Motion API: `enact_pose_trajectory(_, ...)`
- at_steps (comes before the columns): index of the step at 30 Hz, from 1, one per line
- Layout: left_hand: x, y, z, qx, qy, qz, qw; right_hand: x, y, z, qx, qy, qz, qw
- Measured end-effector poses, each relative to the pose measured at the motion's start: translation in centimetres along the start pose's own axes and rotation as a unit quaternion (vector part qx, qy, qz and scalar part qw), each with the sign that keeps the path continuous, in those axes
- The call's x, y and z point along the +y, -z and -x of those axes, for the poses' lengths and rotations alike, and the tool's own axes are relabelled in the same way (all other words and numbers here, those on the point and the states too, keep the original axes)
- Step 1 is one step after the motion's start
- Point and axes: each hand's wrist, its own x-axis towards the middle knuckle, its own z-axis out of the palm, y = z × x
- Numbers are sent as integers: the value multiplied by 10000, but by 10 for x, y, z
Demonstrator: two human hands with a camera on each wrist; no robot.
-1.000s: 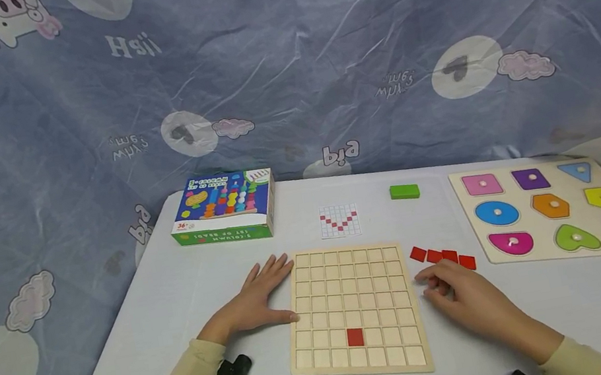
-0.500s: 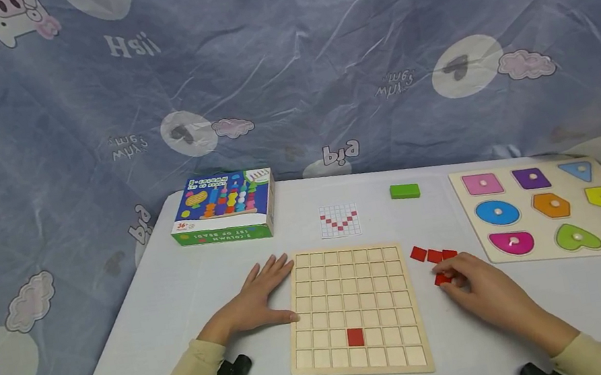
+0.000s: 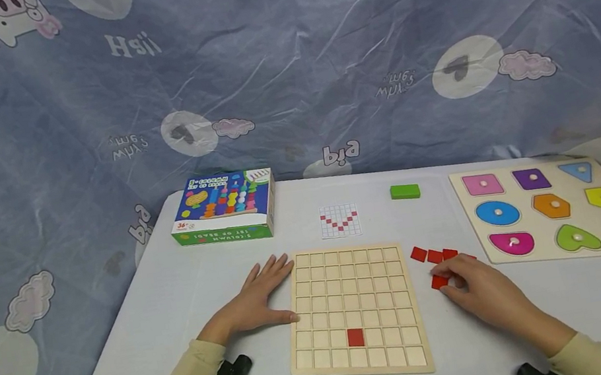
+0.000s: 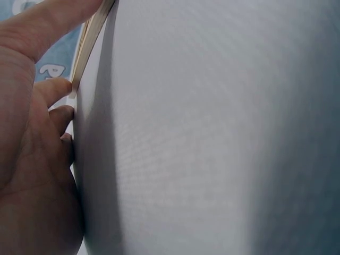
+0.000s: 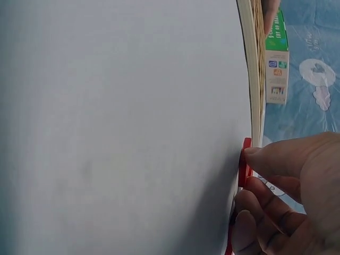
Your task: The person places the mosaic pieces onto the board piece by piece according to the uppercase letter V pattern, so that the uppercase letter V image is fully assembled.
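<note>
- The freshest change is at the right hand [image 3: 487, 285]: its thumb and finger pinch a red tile, the held tile [image 3: 439, 281], just right of the board [image 3: 333, 287]. The right-wrist view shows that grip as narrow, on the tile's edges; whether the tile is off the table, I cannot tell.
- For the work in hand, I judge that a further tile is picked out but not yet placed: only one, the set tile [image 3: 355, 337], sits in the grid, in the middle column, second row from the near edge.
- The left hand [image 3: 256, 297] lies with fingers spread at the board's left edge, thumb and fingertips touching it; it grips nothing, and seems to steady the board.
- More loose tiles [image 3: 435, 256] lie just beyond the right hand, the rightmost mostly hidden by it. The card [image 3: 339, 221], printed with a red V, lies beyond the board.
- Against a second ago: no tile showed in the right fingers then, and the hand was a little nearer the board.
- Against half a second ago: the held tile shows more fully and is slightly nearer the board, and a sliver of the rightmost loose tile has come into sight.
- Left hand, board, set tile and card are unmoved.
</note>
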Motion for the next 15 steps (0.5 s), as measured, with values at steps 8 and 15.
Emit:
enact_pose_trajectory(8, 1, 0, -1, -7, 46, -14, 10000, -11, -7, 0, -142, 29, -114, 9998)
enact_pose_trajectory(15, 2, 1, 0, -28, 56, -14, 10000, -14, -8, 0, -118, -8, -72, 9999)
